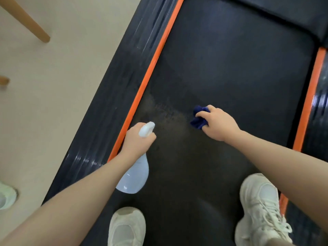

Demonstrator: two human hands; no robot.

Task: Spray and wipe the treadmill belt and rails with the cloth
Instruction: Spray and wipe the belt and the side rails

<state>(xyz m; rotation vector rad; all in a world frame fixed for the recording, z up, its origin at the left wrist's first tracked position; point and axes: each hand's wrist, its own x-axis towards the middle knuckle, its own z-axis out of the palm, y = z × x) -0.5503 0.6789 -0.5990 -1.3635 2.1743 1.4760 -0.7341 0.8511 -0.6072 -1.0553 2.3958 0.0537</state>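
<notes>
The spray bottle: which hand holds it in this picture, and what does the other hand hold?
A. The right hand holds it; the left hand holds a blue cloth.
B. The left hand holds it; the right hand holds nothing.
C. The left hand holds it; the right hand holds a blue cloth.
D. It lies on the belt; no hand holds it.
C: the left hand grips the spray bottle at its neck, while the right hand holds the bunched blue cloth over the belt.

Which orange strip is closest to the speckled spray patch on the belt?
The left orange strip, beside the left hand; the patch reaches it, while the right strip lies across the belt.
</notes>
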